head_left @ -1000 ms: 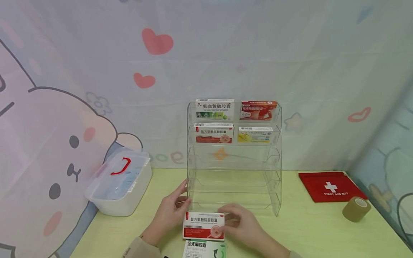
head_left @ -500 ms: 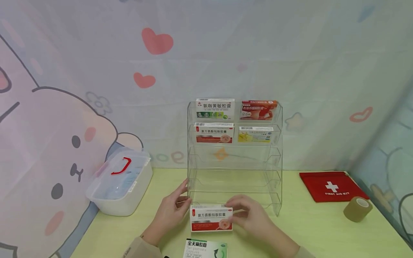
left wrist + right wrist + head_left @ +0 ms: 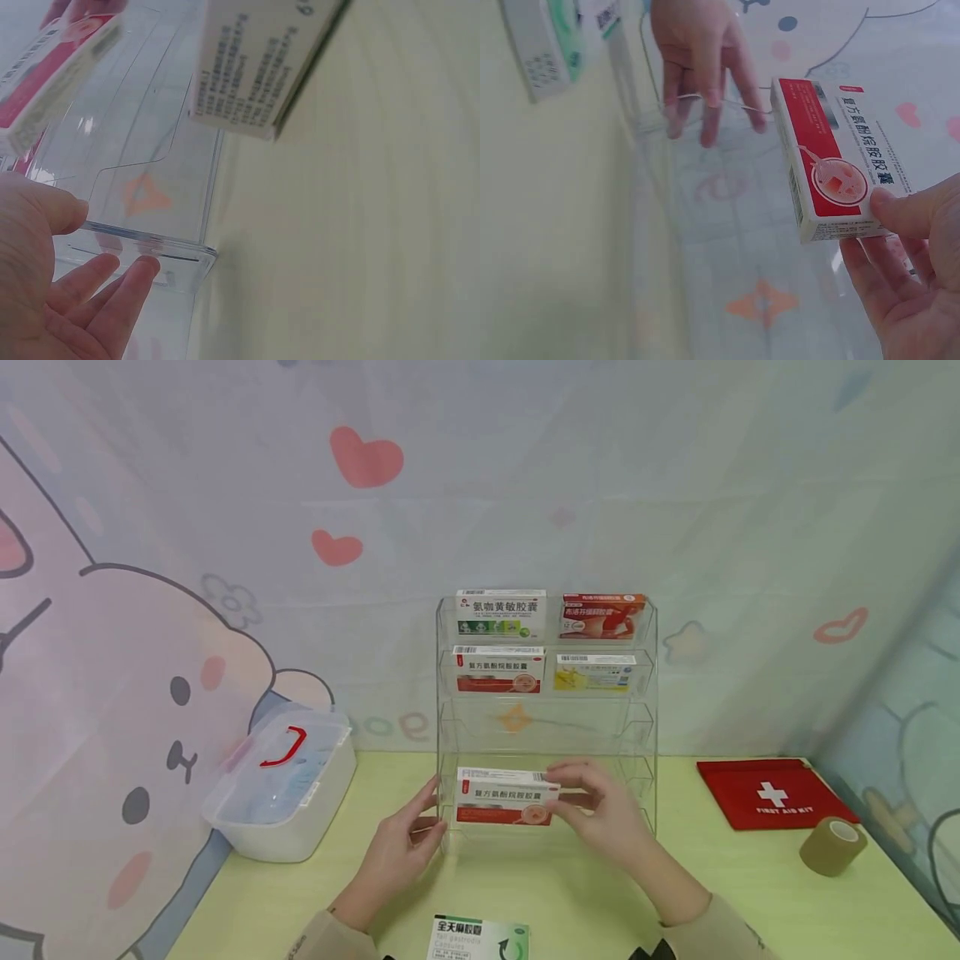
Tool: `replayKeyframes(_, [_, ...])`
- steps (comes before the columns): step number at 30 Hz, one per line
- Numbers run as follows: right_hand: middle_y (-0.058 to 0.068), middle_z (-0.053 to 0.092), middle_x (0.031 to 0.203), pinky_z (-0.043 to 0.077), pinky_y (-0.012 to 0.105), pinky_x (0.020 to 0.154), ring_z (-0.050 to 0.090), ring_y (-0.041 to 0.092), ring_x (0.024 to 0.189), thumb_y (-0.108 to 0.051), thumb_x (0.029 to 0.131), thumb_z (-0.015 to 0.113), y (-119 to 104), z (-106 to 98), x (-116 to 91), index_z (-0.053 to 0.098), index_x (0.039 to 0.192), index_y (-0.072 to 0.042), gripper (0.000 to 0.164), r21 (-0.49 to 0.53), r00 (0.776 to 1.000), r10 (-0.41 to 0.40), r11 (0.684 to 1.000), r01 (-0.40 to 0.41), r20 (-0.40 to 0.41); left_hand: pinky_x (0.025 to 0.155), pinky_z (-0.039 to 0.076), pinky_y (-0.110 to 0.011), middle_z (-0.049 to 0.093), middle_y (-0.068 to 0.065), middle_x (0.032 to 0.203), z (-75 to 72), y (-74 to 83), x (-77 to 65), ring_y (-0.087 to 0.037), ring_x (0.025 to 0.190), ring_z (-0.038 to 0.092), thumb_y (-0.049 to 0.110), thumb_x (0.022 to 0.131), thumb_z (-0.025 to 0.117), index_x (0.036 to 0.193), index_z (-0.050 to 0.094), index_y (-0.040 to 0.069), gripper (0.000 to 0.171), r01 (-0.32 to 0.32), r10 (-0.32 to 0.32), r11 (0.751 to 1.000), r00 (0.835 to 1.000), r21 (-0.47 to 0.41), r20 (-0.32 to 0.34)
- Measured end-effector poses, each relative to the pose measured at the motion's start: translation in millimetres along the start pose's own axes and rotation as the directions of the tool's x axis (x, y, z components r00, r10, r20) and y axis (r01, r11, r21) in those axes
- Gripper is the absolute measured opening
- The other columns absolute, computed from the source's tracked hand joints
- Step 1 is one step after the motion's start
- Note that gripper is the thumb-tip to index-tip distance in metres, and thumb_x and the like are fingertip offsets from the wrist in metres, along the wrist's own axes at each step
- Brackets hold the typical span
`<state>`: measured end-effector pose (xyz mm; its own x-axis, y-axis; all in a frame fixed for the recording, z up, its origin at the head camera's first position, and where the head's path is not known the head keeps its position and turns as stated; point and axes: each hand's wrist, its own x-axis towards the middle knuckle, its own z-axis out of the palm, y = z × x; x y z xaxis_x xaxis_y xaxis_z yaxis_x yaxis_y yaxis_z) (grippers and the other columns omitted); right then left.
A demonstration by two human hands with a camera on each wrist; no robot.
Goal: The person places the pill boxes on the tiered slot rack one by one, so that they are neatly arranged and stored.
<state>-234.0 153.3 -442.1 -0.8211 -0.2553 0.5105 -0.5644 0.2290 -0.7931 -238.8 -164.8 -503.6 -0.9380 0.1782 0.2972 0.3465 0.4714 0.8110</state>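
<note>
A clear tiered display rack (image 3: 540, 718) stands on the table. My right hand (image 3: 600, 806) pinches a red-and-white medicine box (image 3: 504, 806) by its right end, in front of the rack's lower tiers. In the right wrist view the thumb lies on the front of the medicine box (image 3: 832, 150), with fingers behind it. My left hand (image 3: 401, 847) holds the rack's left side; in the left wrist view, thumb and fingers of the left hand (image 3: 67, 277) lie on either side of the clear panel. A green-and-white medicine box (image 3: 478, 939) lies on the table nearest me.
Medicine boxes stand in the rack's top two tiers, among them a red one (image 3: 602, 617) and a yellow-and-white one (image 3: 595, 673). At left is a white lidded case (image 3: 281, 785). A red first aid pouch (image 3: 776, 795) and a tan tape roll (image 3: 832, 846) lie at right.
My right hand has raised the red-and-white medicine box from beside the green-and-white one, up and slightly right to the rack's lower tiers. My left hand has stayed on the rack's side.
</note>
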Motion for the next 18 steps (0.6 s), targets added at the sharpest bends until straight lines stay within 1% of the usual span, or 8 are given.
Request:
replayKeyframes(5, [0.007,0.062,0.124,0.063,0.025,0.089,0.065,0.006,0.109,-0.004,0.086,0.079,-17.3,-13.8,23.4,0.073,0.115,-0.010,0.031,-0.039,0.998,-0.040,0.999,0.038,-0.049,0.094,0.061,-0.023,0.064,-0.014,0.141,0.4,-0.7,0.9,-0.023,0.111,0.074,0.011,0.097,0.069,0.158,0.036,0.036,0.074,-0.002,0.002,1.000,1.000,-0.013,0.005])
replayKeyframes(9, [0.008,0.062,0.124,0.062,0.024,0.090,0.064,0.004,0.110,-0.004,0.087,0.079,-28.1,-23.2,39.4,0.073,0.116,-0.007,0.030,-0.060,0.996,-0.060,0.997,0.056,-0.068,0.094,0.061,-0.023,0.064,-0.014,0.141,1.1,-2.7,0.6,-0.024,0.111,0.074,0.010,0.097,0.069,0.159,0.036,0.035,0.074,-0.007,0.007,1.000,1.000,-0.010,0.004])
replayKeyframes(14, [0.007,0.063,0.125,0.062,0.024,0.091,0.063,0.000,0.110,-0.005,0.087,0.079,-32.0,-31.8,56.2,0.074,0.116,-0.007,0.029,-0.088,0.993,-0.070,0.994,0.062,-0.091,0.093,0.061,-0.024,0.064,-0.016,0.141,0.7,-3.2,0.2,-0.024,0.111,0.074,0.010,0.097,0.069,0.159,0.037,0.032,0.073,-0.014,0.014,1.000,1.000,-0.007,0.006])
replayKeyframes(18, [0.008,0.065,0.125,0.061,0.025,0.092,0.064,0.002,0.111,-0.003,0.088,0.078,-33.2,-36.8,69.5,0.074,0.115,-0.005,0.028,-0.104,0.988,-0.095,0.991,0.082,-0.122,0.093,0.061,-0.023,0.063,-0.018,0.142,-0.2,-2.6,-0.4,-0.025,0.111,0.074,0.010,0.097,0.069,0.159,0.037,0.029,0.073,-0.022,0.022,1.000,1.000,-0.010,0.009])
